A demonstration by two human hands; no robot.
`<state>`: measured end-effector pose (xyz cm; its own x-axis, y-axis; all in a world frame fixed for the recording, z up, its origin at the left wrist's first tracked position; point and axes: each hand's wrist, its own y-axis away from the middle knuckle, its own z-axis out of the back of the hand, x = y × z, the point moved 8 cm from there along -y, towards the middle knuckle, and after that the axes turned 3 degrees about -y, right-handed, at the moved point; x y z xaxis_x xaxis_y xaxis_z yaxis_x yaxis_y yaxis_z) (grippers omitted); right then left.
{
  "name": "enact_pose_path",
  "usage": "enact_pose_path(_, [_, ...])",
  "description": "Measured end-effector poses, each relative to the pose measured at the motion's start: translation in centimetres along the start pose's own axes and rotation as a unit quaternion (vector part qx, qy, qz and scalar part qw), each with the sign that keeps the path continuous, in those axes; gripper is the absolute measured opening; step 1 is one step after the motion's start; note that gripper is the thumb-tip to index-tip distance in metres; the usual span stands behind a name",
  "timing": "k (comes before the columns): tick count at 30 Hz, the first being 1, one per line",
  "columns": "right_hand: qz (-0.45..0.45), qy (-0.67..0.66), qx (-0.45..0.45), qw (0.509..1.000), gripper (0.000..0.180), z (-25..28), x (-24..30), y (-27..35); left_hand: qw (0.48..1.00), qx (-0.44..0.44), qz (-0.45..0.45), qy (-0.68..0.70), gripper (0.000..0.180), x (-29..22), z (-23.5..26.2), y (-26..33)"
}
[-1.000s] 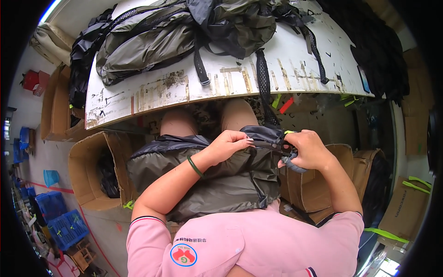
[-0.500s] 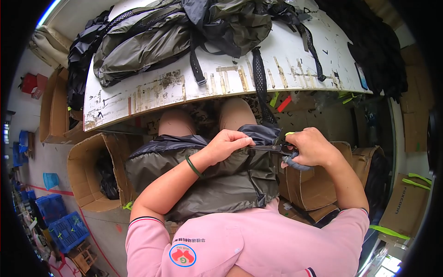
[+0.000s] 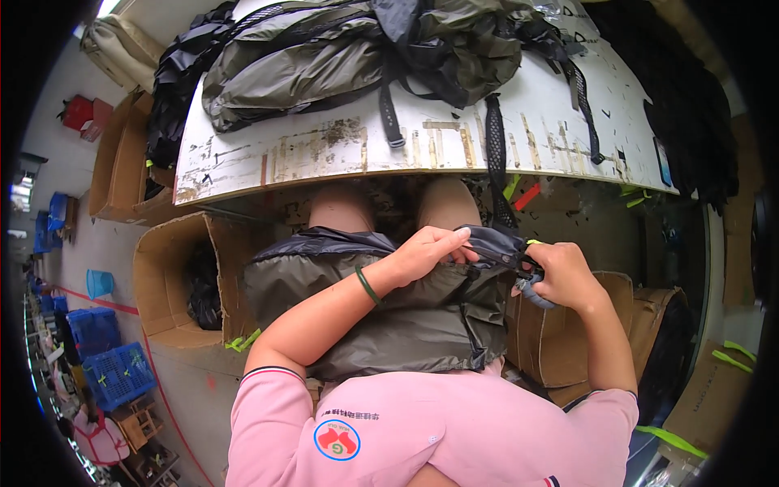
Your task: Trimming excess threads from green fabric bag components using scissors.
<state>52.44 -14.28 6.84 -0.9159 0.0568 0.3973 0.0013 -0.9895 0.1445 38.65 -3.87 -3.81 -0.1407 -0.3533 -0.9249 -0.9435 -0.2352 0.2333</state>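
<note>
Across my lap lies an olive-grey bag [image 3: 389, 325] of thin, shiny fabric with black edging. My left hand [image 3: 434, 253] pinches its raised black edge [image 3: 495, 243] between thumb and fingers. Just to the right, my right hand [image 3: 562, 272] is closed around scissors [image 3: 535, 290] with grey-wrapped handles. Their blades are hidden behind the black fabric, so I cannot tell whether they are apart. A bit of yellow-green shows at the right fingers. A black mesh strap [image 3: 497, 162] hangs over the table edge beyond my hands.
More olive and black bags [image 3: 324, 73] lie heaped on the stained white table [image 3: 341, 154]. Open cardboard boxes stand left [image 3: 174, 284] and right [image 3: 568, 341] of my lap. Black fabric [image 3: 690, 105] hangs at the table's right end. Blue crates [image 3: 118, 377] sit on the left floor.
The scissors' blades, bare before, are now covered by the black fabric. My left hand has lifted and turned that edge toward my right hand. The whole view has shifted slightly.
</note>
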Motion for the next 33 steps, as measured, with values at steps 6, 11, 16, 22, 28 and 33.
enact_pose_path(6, [-0.027, -0.061, -0.111, 0.992, 0.027, -0.4, 1.5, -1.0, 0.996, -0.001, -0.065, -0.064, 0.039, -1.9, 2.7, 1.9])
enact_pose_path(11, [0.05, -0.113, -0.102, 0.987, 0.03, -3.2, 2.6, -3.1, 0.821, -0.069, -0.068, -0.563, 0.028, -5.9, 11.3, 10.4])
enact_pose_path(16, [0.013, -0.135, -0.055, 0.989, 0.029, -3.6, 1.6, -4.1, 0.807, -0.144, -0.04, -0.571, 0.024, -4.5, 17.4, 17.4])
enact_pose_path(22, [-0.048, -0.108, -0.038, 0.992, 0.029, -0.8, -1.1, -3.9, 0.972, -0.058, 0.098, -0.204, 0.017, -2.9, 16.2, 17.7])
enact_pose_path(28, [-0.05, -0.092, -0.007, 0.995, 0.035, -2.2, -3.1, -4.4, 0.983, 0.051, 0.105, -0.144, 0.019, -3.4, 12.8, 16.8])
enact_pose_path(33, [0.037, -0.025, 0.009, 0.999, 0.047, -1.4, 3.4, -7.9, 0.981, 0.009, 0.054, -0.188, 0.033, -3.7, 13.2, 17.0])
